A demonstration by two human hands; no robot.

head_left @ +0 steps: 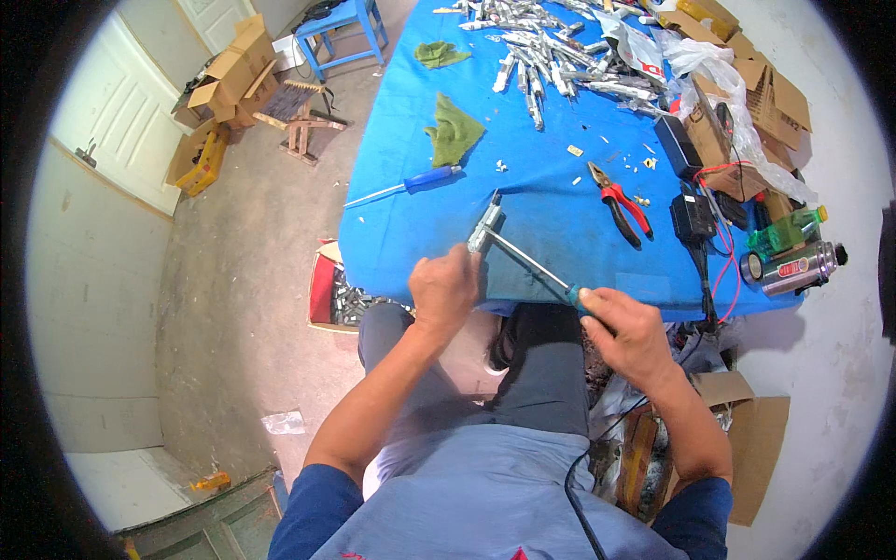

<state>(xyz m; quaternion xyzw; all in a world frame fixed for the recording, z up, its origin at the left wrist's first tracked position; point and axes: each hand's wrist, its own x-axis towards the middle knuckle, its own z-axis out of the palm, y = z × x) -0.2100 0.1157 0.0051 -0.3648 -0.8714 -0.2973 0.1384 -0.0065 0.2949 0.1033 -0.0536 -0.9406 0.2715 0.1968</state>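
Note:
Just above the front edge of the blue table, my left hand (446, 291) is closed round a small silvery metal piece (484, 224), which tilts up and away from me. My right hand (623, 327) grips the teal handle of a screwdriver (532, 259), whose long shaft reaches left to touch the side of that piece. A blue-handled screwdriver (427, 179) lies to the left, below a green cloth (453, 131). Red-and-black pliers (623, 207) lie to the right.
The blue table (383, 224) carries piled metal pieces (537, 65), a second green cloth (439, 54), black adapters (691, 217) with cables, cardboard (765, 93), a green bottle (784, 233) and a steel flask (793, 271). A carton of metal parts (350, 303) stands below the left edge.

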